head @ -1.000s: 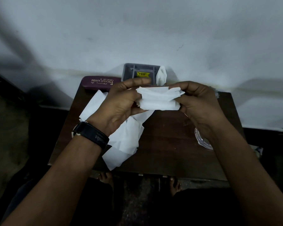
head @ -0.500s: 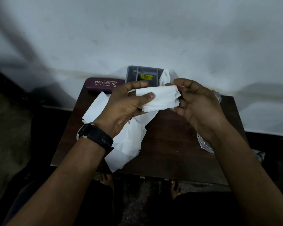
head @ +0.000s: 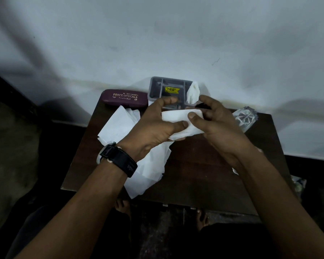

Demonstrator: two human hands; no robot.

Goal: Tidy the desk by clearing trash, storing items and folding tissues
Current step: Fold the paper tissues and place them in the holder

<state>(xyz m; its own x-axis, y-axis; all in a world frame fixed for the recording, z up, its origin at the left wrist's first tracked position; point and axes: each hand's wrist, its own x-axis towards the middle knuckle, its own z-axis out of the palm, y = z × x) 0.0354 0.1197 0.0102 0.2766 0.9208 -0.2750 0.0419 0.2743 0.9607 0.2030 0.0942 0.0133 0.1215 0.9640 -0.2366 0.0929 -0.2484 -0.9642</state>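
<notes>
- Both hands hold one folded tissue (head: 178, 118) above the desk (head: 204, 165), in front of the gray organizer (head: 157, 88).
- The left hand (head: 155, 126) pinches its left part, thumb on top.
- The right hand (head: 215, 122) clasps the right end, thumb pressing the top.
- Loose tissues (head: 120, 124) lie spread on the desk under the left wrist.
- A maroon glasses case (head: 124, 98) sits at the far left edge, beside the organizer.

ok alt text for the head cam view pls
Both hands, left and right, pinch a folded white tissue above a dark wooden desk. Loose tissues, a maroon glasses case and a grey organiser tray sit behind.
</notes>
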